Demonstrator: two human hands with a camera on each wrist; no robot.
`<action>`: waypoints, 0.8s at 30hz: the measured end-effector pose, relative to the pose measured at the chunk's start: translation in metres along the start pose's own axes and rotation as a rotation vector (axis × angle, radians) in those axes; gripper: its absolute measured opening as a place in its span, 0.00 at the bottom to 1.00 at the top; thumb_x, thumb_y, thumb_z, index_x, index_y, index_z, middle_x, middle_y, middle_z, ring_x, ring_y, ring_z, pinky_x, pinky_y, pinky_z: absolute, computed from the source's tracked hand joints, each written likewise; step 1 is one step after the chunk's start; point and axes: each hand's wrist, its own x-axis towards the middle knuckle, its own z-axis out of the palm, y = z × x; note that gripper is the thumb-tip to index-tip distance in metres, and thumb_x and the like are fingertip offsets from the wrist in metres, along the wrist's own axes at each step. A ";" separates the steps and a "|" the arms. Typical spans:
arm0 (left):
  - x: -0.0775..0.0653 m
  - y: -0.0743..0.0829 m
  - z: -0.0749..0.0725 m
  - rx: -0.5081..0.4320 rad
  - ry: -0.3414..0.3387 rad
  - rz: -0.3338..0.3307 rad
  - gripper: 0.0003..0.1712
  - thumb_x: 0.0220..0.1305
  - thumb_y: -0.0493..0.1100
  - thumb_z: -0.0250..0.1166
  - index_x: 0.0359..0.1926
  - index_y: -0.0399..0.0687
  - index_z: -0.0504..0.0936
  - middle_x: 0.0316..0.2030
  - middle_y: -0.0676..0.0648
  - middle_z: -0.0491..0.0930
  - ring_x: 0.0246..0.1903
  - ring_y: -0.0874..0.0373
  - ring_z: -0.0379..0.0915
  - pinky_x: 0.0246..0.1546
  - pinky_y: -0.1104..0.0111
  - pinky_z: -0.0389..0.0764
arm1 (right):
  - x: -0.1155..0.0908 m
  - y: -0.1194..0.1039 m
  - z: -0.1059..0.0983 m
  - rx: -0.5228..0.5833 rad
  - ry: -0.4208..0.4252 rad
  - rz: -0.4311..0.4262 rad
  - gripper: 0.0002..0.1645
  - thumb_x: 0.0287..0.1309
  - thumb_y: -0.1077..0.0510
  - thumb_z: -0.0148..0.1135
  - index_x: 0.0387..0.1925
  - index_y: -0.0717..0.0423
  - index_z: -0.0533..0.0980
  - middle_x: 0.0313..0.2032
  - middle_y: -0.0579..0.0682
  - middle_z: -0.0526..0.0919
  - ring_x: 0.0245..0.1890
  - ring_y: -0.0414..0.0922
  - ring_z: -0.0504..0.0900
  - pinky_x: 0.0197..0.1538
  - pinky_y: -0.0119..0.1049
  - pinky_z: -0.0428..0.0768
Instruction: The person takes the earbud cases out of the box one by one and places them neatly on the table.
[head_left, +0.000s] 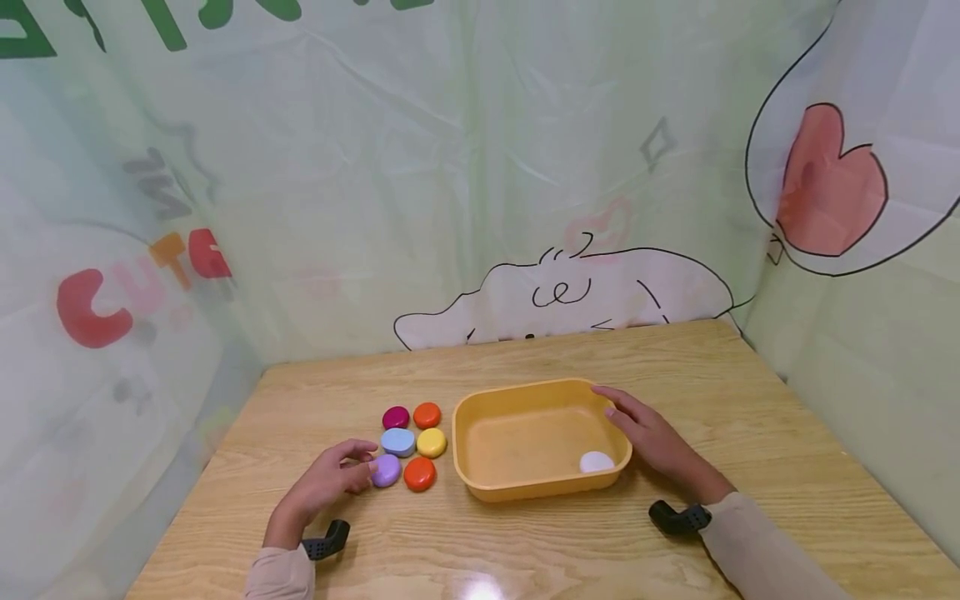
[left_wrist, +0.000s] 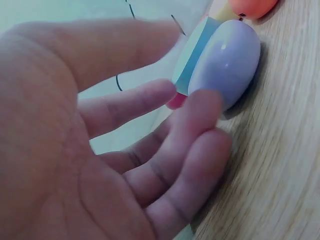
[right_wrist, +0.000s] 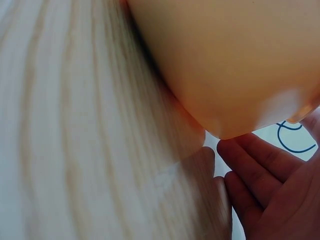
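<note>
My left hand (head_left: pixel 333 479) is beside a glossy purple rounded piece (head_left: pixel 386 471), fingers loosely bent; the left wrist view shows the fingertips close to or touching the purple piece (left_wrist: pixel 227 62), with the thumb apart from it. Just behind it is a light blue piece (head_left: pixel 398 442). My right hand (head_left: pixel 648 429) holds the right side of a yellow-orange plastic tray (head_left: pixel 517 493), its thumb at the rim and other fingers (right_wrist: pixel 255 172) along the outer wall (right_wrist: pixel 235 65). Inside the tray, near the front right corner, lies a white piece (head_left: pixel 597 462).
More pieces lie between my left hand and the tray: magenta (head_left: pixel 396 418), orange (head_left: pixel 427 415), yellow (head_left: pixel 431 442) and red-orange (head_left: pixel 420 474). Everything stands on a wood-grain table (head_left: pixel 540 550). A printed curtain (head_left: pixel 420 183) encloses its back and sides.
</note>
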 end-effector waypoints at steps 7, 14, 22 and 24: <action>0.010 0.015 0.005 -0.092 0.027 0.060 0.23 0.72 0.49 0.62 0.62 0.42 0.76 0.45 0.41 0.78 0.37 0.48 0.75 0.42 0.62 0.79 | 0.000 0.001 0.000 -0.002 -0.001 -0.002 0.29 0.79 0.49 0.45 0.75 0.51 0.60 0.75 0.59 0.58 0.74 0.61 0.55 0.69 0.62 0.58; 0.029 0.043 0.027 -0.149 -0.107 0.141 0.28 0.72 0.50 0.63 0.64 0.37 0.73 0.50 0.36 0.79 0.41 0.45 0.77 0.45 0.60 0.80 | 0.002 0.003 0.000 -0.010 0.006 -0.013 0.28 0.79 0.51 0.44 0.75 0.53 0.61 0.74 0.59 0.58 0.74 0.61 0.55 0.69 0.61 0.57; 0.047 0.078 0.053 -0.162 -0.194 0.264 0.25 0.74 0.48 0.60 0.63 0.37 0.73 0.52 0.30 0.77 0.43 0.46 0.79 0.48 0.60 0.81 | 0.002 0.001 0.002 -0.016 0.006 -0.006 0.28 0.79 0.51 0.44 0.75 0.53 0.61 0.74 0.60 0.58 0.74 0.62 0.56 0.69 0.61 0.58; 0.050 0.089 0.061 -0.143 -0.217 0.276 0.25 0.74 0.48 0.60 0.64 0.37 0.74 0.52 0.30 0.77 0.44 0.47 0.79 0.47 0.60 0.81 | 0.000 0.001 0.002 -0.012 0.007 -0.004 0.28 0.79 0.50 0.44 0.75 0.53 0.61 0.74 0.60 0.58 0.74 0.61 0.56 0.69 0.61 0.57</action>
